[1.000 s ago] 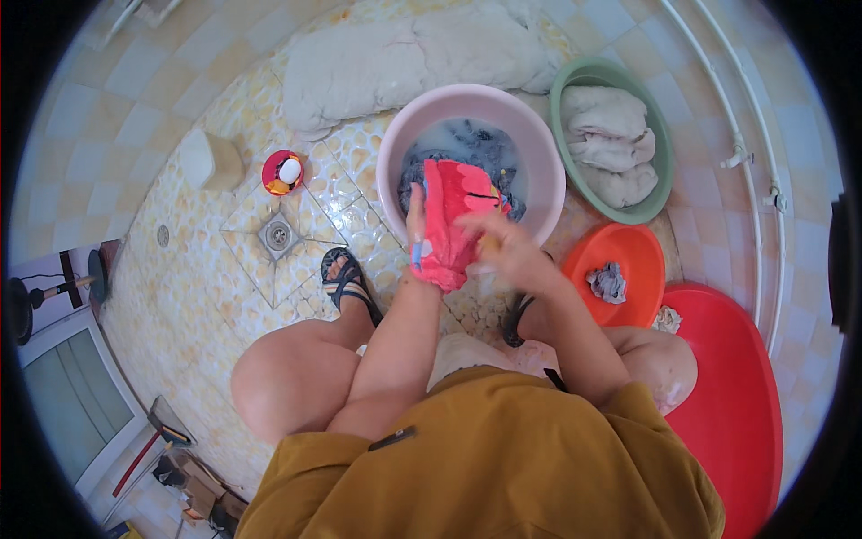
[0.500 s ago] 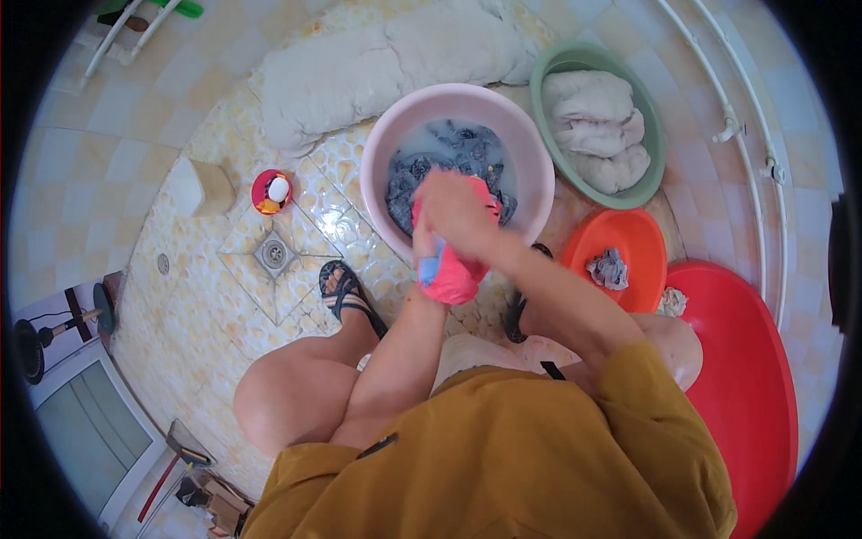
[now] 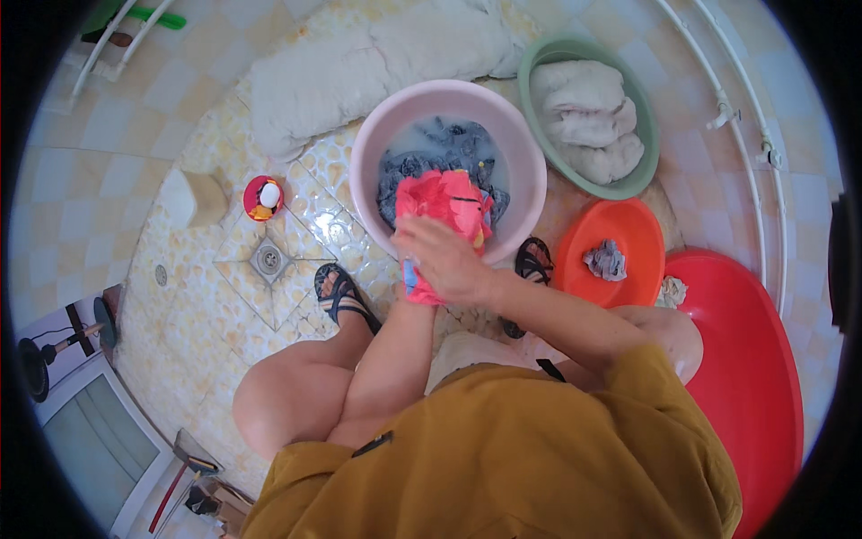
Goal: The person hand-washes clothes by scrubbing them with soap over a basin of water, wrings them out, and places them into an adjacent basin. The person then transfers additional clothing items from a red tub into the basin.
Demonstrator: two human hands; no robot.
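A bright pink cloth (image 3: 442, 199) with a pale blue patch lies over my left hand, above the near part of the pink basin. My left forearm (image 3: 395, 350) runs up under the cloth, which hides the left fingers. Across the top of the cloth rests my right hand (image 3: 440, 260), flat, its fingers stretched out and slightly blurred. Inside the pink basin (image 3: 361, 171), a dark grey patterned cloth (image 3: 395, 171) soaks in cloudy water.
Beside the basin are a green tub (image 3: 654, 148) of white bedding, an orange basin (image 3: 584, 283) with a grey cloth and a large red tub (image 3: 745, 377). White bedding (image 3: 359, 76) lies behind. To the left are a small red bowl (image 3: 253, 211), a beige bin (image 3: 202, 199) and a floor drain (image 3: 268, 260).
My right hand has moved slightly down and left over the pink cloth, its fingers straightening. More of the cloth now shows beyond it, spread over the basin.
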